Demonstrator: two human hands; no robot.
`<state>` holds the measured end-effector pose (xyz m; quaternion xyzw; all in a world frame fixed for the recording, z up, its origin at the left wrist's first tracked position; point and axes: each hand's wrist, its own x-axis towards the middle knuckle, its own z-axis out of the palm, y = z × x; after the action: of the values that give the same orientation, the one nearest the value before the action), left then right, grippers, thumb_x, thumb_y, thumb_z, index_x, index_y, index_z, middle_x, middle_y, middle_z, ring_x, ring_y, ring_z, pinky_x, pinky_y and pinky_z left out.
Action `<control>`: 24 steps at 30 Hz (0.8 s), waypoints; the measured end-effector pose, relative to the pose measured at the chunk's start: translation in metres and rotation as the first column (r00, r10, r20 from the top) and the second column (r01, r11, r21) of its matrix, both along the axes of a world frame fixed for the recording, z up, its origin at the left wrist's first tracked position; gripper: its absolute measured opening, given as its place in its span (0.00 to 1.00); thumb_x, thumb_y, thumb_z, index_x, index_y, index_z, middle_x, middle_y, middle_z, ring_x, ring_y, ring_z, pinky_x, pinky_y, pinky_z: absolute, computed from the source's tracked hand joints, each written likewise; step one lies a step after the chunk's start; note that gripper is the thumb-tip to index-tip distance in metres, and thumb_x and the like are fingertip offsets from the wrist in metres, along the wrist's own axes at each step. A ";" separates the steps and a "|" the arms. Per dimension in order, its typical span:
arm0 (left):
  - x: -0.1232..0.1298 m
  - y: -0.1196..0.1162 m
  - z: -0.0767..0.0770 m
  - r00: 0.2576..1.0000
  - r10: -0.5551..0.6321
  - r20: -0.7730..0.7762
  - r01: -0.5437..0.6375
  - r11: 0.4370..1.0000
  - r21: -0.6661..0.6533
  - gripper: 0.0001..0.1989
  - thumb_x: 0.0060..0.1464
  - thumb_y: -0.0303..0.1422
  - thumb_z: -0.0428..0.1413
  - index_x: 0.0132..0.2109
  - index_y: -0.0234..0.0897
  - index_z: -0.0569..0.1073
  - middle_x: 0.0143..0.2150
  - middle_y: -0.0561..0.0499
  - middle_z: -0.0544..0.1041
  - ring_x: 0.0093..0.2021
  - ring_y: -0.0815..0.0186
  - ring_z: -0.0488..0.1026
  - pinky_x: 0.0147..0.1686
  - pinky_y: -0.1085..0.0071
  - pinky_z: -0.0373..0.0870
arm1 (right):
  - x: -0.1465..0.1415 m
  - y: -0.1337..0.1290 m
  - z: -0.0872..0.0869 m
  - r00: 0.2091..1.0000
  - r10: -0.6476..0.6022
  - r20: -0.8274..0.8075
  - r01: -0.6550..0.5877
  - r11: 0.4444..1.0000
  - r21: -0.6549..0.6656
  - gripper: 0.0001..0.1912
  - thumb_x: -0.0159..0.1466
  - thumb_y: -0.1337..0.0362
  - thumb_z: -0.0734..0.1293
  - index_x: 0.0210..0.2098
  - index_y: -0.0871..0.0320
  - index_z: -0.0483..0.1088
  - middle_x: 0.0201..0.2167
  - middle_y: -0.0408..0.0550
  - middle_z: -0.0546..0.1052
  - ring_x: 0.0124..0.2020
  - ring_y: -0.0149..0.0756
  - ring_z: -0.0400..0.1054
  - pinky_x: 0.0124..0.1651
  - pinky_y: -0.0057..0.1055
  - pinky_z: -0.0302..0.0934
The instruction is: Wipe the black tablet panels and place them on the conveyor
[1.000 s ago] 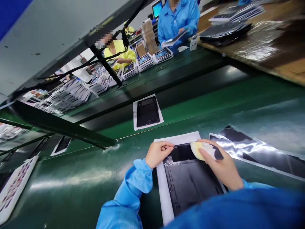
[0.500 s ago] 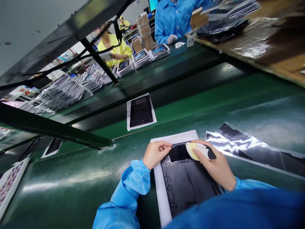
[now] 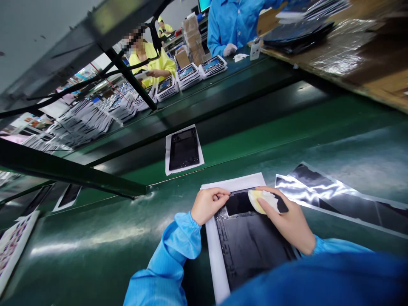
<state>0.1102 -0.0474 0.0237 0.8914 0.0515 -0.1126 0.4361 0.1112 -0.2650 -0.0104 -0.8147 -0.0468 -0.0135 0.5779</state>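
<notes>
The dark panel [image 3: 251, 242] lay on a white sheet [image 3: 216, 255] on the green belt [image 3: 95, 238]. The left hand [image 3: 208, 205], fingers curled shut, pinned the panel's far left corner. The right hand [image 3: 287, 221] pressed a yellow-white pad [image 3: 263, 200] onto its far edge. Uneven pressure could slide the panel off the sheet. No containers showed nearby.

Tablet [image 3: 251, 244] on a sheet [image 3: 216, 255] on the belt [image 3: 95, 246], film strips [image 3: 334, 195] right, second tablet [image 3: 184, 148] behind.
</notes>
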 end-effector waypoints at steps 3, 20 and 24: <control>0.000 0.000 0.000 1.000 -0.005 0.008 0.005 1.000 0.003 0.12 0.50 0.34 0.55 0.39 0.38 0.82 0.29 0.55 0.78 0.24 0.72 0.66 0.28 0.78 0.63 | 0.000 0.000 0.001 1.000 0.005 0.007 -0.005 1.000 -0.007 0.17 0.59 0.50 0.63 0.41 0.53 0.72 0.36 0.46 0.80 0.35 0.41 0.75 0.34 0.34 0.70; 0.000 -0.001 0.002 1.000 -0.027 0.001 0.027 0.997 0.073 0.13 0.51 0.36 0.55 0.40 0.40 0.81 0.30 0.56 0.79 0.26 0.71 0.68 0.30 0.77 0.66 | -0.002 0.003 0.004 0.990 0.076 0.117 -0.057 0.985 -0.161 0.15 0.62 0.52 0.62 0.42 0.51 0.72 0.41 0.46 0.81 0.18 0.33 0.69 0.31 0.36 0.69; 0.000 0.000 0.005 0.998 -0.064 -0.003 0.064 0.989 0.130 0.12 0.52 0.36 0.56 0.41 0.43 0.81 0.31 0.58 0.79 0.26 0.72 0.69 0.31 0.78 0.65 | -0.002 0.002 0.002 0.983 0.081 0.167 -0.048 0.980 -0.194 0.15 0.62 0.52 0.62 0.42 0.51 0.72 0.40 0.46 0.81 0.13 0.30 0.63 0.28 0.35 0.68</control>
<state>0.1102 -0.0476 0.0283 0.9191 0.0301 -0.1226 0.3733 0.1089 -0.2631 -0.0085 -0.8596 -0.1248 -0.0612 0.4918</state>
